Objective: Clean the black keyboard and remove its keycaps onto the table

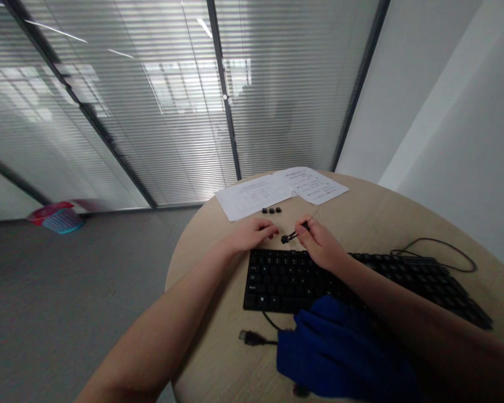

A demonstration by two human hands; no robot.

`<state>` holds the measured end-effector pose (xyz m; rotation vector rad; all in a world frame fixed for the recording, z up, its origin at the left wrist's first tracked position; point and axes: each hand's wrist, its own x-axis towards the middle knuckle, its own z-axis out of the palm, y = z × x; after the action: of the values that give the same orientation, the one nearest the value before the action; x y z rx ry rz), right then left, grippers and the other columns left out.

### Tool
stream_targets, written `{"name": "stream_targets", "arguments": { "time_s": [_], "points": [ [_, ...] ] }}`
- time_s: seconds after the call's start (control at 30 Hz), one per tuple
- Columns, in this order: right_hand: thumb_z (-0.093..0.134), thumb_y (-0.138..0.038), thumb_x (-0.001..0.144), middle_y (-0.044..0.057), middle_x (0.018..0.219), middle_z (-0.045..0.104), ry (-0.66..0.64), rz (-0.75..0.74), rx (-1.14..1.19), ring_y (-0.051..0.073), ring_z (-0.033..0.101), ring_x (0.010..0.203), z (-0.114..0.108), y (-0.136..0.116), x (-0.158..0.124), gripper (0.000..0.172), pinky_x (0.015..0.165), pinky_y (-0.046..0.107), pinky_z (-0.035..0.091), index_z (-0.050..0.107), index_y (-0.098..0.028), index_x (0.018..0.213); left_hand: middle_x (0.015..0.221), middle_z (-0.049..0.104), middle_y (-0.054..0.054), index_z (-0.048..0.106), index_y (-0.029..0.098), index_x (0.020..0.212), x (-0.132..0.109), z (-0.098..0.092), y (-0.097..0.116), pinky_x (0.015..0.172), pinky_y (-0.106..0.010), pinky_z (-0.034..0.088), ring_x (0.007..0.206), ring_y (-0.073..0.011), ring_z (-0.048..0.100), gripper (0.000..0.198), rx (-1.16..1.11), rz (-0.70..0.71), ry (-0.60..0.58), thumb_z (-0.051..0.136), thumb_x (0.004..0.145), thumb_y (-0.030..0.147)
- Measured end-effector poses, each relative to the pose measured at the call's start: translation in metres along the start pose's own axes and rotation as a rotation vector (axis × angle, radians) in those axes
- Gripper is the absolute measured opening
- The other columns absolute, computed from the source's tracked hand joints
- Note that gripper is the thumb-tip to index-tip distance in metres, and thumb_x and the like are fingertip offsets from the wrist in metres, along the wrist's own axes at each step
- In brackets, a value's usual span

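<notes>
A black keyboard point(361, 280) lies across the round wooden table point(386, 212). My right hand point(321, 243) is above its top edge, fingers pinched on a thin wire keycap puller point(297, 232) with a black keycap point(284, 239) at its tip. My left hand point(254, 232) rests on the table just left of that keycap, fingers curled and closed near it; I cannot make out anything in them. Three black keycaps point(271, 210) sit in a row beyond my hands.
Two printed paper sheets point(256, 196) lie at the table's far edge. A blue cloth point(340, 352) covers the keyboard's near side, with a USB plug point(247, 337) and cable beside it. Another cable point(445, 252) loops at right. A basket point(61, 217) stands on the floor by the glass wall.
</notes>
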<state>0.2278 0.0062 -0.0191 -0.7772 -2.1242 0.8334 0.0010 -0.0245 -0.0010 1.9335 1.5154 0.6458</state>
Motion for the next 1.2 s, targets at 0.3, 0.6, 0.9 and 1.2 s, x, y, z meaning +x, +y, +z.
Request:
{"name": "stream_targets", "arguments": {
  "time_s": [0.3, 0.6, 0.9, 1.2],
  "points": [
    [0.039, -0.042, 0.1, 0.0, 0.076, 0.059, -0.019, -0.002, 0.07, 0.016, 0.054, 0.062, 0.0018, 0.0002, 0.0, 0.023, 0.06, 0.029, 0.041, 0.05, -0.022, 0.101, 0.089, 0.072, -0.002, 0.073, 0.017, 0.099, 0.0021, 0.0023, -0.007, 0.07, -0.027, 0.044, 0.075, -0.0127, 0.058, 0.022, -0.306, 0.055, -0.118, 0.066, 0.083, 0.03],
    [0.043, -0.028, 0.095, 0.004, 0.081, 0.06, 0.17, -0.045, -0.098, 0.022, 0.057, 0.081, -0.003, -0.0015, 0.0029, 0.014, 0.077, 0.036, 0.044, 0.054, -0.023, 0.088, 0.071, 0.063, 0.002, 0.064, 0.016, 0.092, 0.0022, 0.0034, -0.0084, 0.052, -0.023, 0.038, 0.056, -0.008, 0.052, 0.021, -0.51, -0.137, -0.107, 0.07, 0.079, 0.033],
    [0.045, -0.006, 0.082, 0.008, 0.09, 0.065, 0.053, -0.258, -0.195, 0.021, 0.06, 0.083, -0.0018, -0.0062, 0.0019, 0.028, 0.077, 0.034, 0.047, 0.065, -0.019, 0.097, 0.066, 0.06, 0.003, 0.064, 0.015, 0.087, 0.0004, 0.0006, -0.0036, 0.048, -0.022, 0.03, 0.052, -0.0066, 0.046, 0.021, -0.497, -0.104, -0.145, 0.069, 0.079, 0.034],
    [0.061, -0.024, 0.091, 0.005, 0.091, 0.072, -0.053, -0.268, -0.331, 0.017, 0.063, 0.074, 0.0023, -0.0042, 0.0018, 0.02, 0.073, 0.029, 0.048, 0.072, -0.023, 0.107, 0.065, 0.056, 0.004, 0.068, 0.014, 0.086, -0.0015, 0.0002, 0.0003, 0.047, -0.021, 0.026, 0.051, -0.0062, 0.042, 0.029, -0.468, 0.002, -0.217, 0.07, 0.081, 0.043]
  ]
}}
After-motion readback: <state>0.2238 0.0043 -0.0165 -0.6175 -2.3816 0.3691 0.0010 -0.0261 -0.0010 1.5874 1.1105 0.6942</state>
